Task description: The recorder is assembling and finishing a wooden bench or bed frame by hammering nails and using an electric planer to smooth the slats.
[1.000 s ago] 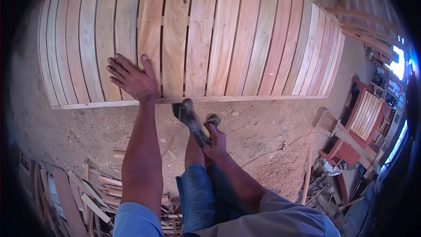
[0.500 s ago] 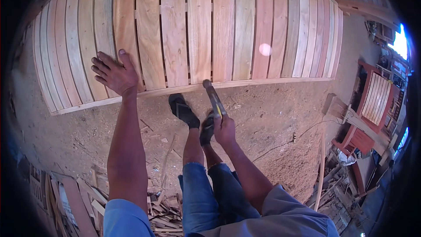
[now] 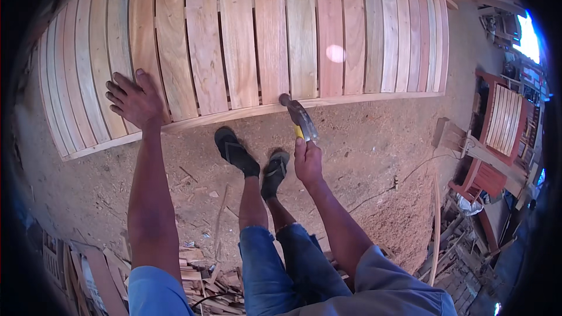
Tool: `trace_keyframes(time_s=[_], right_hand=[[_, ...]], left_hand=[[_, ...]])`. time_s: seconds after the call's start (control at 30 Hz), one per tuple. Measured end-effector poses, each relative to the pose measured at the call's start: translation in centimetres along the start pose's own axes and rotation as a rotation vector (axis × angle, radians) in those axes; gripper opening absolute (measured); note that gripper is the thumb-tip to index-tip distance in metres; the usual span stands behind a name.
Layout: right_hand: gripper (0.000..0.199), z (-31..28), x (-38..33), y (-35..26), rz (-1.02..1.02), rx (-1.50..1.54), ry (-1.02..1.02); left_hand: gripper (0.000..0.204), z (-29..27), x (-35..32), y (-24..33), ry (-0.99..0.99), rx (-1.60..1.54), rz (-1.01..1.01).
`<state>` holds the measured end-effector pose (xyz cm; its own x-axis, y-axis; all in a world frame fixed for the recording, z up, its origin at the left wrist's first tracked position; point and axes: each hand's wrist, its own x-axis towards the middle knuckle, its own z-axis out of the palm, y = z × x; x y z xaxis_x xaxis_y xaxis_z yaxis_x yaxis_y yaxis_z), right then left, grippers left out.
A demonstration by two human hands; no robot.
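The hammer (image 3: 300, 116) has shifted about one slat to the right along the near edge of the wooden panel (image 3: 205, 52) since half a second ago, while the left hand (image 3: 137, 100) has kept its place on the same boards. From here I see that hand laid palm down near the panel's front edge, its fingers loose and spread, gripping nothing. The right hand (image 3: 308, 161) has its fingers wrapped around the hammer's handle, yellow close to the head. The hammer's face sits right at the front rail (image 3: 363, 99), by the gap between two slats, though I can't tell whether it touches the wood. The panel stretches across in front of the person, its boards running away from them side by side, some pinkish, some pale, with narrow dark gaps between. A round spot of light falls on one board right of the middle. Below the edge, the two feet, in dark socks and sandals (image 3: 234, 151), stand on the dusty ground (image 3: 363, 146). A heap of sawdust (image 3: 389, 222) lies to the right, wood scraps (image 3: 199, 278) are strewn near the legs, and farther right there's a red wooden frame with pale slats (image 3: 502, 120)
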<state>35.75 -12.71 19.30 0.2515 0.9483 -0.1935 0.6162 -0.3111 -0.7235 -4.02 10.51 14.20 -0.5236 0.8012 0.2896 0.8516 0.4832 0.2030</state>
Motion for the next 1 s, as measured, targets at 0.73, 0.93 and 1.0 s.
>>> trace_keyframes(time_s=[0.73,0.93,1.0], right_hand=[[0.050,-3.9,1.3,-0.8,-0.349,0.020,-0.029],[0.024,-1.7,0.7,-6.1,0.189,0.234,-0.141],[0.024,-2.7,0.7,-4.9,0.046,0.226,-0.121]], left_hand=[[0.173,-3.9,-5.9,20.4,-0.776,-0.176,0.050],[0.175,-3.9,-5.7,18.2,-0.818,-0.135,0.029],[0.175,-3.9,-5.3,18.6,-0.790,-0.184,0.028]])
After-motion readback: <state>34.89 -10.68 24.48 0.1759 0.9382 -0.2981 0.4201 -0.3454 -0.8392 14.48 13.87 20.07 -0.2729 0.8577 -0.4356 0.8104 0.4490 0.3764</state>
